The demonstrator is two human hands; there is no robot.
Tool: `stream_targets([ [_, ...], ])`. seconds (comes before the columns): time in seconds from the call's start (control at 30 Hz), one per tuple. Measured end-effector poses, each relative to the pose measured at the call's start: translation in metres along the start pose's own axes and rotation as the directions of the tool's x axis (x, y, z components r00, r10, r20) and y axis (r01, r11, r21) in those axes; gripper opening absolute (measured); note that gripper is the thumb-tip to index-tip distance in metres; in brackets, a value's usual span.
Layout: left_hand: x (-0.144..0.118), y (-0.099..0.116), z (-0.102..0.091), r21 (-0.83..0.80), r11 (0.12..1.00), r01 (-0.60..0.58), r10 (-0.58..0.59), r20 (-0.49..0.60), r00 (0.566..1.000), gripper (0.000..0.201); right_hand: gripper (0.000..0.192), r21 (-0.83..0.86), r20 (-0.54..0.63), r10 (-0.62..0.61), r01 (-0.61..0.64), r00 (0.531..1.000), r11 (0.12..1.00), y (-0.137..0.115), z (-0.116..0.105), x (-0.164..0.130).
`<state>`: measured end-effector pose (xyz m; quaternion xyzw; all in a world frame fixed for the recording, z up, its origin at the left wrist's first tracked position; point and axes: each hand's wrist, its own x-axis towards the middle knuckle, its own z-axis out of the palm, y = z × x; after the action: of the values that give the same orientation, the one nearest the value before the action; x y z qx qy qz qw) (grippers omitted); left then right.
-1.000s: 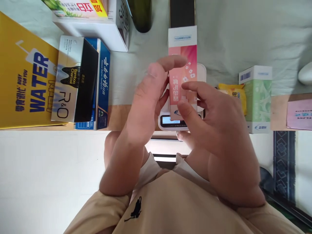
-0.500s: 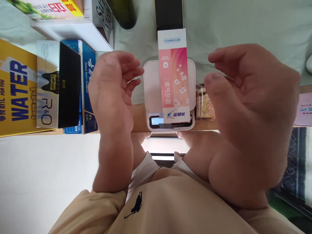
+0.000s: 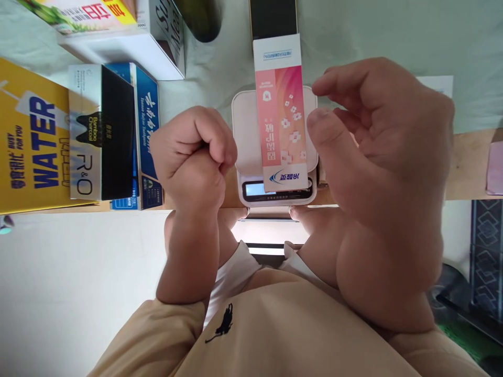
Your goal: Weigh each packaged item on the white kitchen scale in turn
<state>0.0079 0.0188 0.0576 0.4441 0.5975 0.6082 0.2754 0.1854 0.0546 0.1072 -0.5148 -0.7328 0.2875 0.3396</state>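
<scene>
A pink and white toothpaste box (image 3: pixel 281 115) lies lengthwise on a white kitchen scale (image 3: pixel 245 137), its far end overhanging the plate. The scale's lit display shows at the near edge, but its reading cannot be made out. To the left of the scale, my left hand (image 3: pixel 194 157) is curled into a fist with nothing visible in it. My right hand (image 3: pixel 385 131) hovers at the scale's right side, thumb and index finger apart, holding nothing. Its fingertips are close to the box's right edge without gripping it.
On the left stand a yellow WATER box (image 3: pixel 35 152), a black and silver R&O box (image 3: pixel 116 136) and a blue toothpaste box (image 3: pixel 148 152). A white carton (image 3: pixel 126 50), a dark green bottle (image 3: pixel 200 18) and a dark phone-like slab (image 3: pixel 274 18) are farther back. A pink item (image 3: pixel 495 167) sits far right.
My left hand has gone from loosely spread fingers to a fist. My right hand has moved left, nearer the toothpaste box, and now mostly covers the snack packet beside the scale.
</scene>
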Motion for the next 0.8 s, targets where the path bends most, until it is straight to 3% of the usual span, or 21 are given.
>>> stream_targets([
  [0.2, -0.002, 0.003, -0.003, -0.028, 0.999, -0.041, 0.042, 0.024, 0.999, 0.047, 0.023, -0.008, -0.011, -0.032, 0.032, 0.999, 0.999, 0.004, 0.002, 0.000],
  [0.33, 0.006, -0.002, 0.000, -0.101, 0.986, -0.130, 0.138, 0.080, 0.987, 0.027, 0.022, 0.099, 0.022, 0.015, -0.017, 1.000, 0.995, 0.005, 0.006, 0.000],
  [0.4, 0.010, -0.008, -0.001, -0.145, 0.983, -0.109, 0.129, 0.137, 0.982, 0.009, 0.023, 0.179, 0.065, 0.053, -0.064, 0.996, 0.982, 0.003, 0.008, 0.000],
  [0.5, 0.012, -0.005, -0.004, -0.147, 0.989, 0.014, 0.020, 0.229, 0.973, 0.014, 0.022, 0.211, 0.102, 0.119, -0.138, 0.988, 0.968, 0.000, 0.010, 0.002],
  [0.6, 0.006, 0.016, -0.006, -0.155, 0.966, 0.208, -0.165, 0.250, 0.954, 0.018, 0.026, 0.192, 0.107, 0.178, -0.196, 0.978, 0.962, -0.004, 0.010, 0.004],
  [0.7, 0.000, 0.038, -0.006, -0.175, 0.905, 0.387, -0.323, 0.305, 0.896, 0.026, 0.033, 0.192, 0.131, 0.203, -0.226, 0.970, 0.955, -0.004, 0.010, 0.005],
  [0.8, -0.002, 0.045, -0.005, -0.161, 0.862, 0.481, -0.396, 0.377, 0.837, 0.037, 0.031, 0.174, 0.175, 0.221, -0.252, 0.959, 0.952, -0.004, 0.011, 0.006],
])
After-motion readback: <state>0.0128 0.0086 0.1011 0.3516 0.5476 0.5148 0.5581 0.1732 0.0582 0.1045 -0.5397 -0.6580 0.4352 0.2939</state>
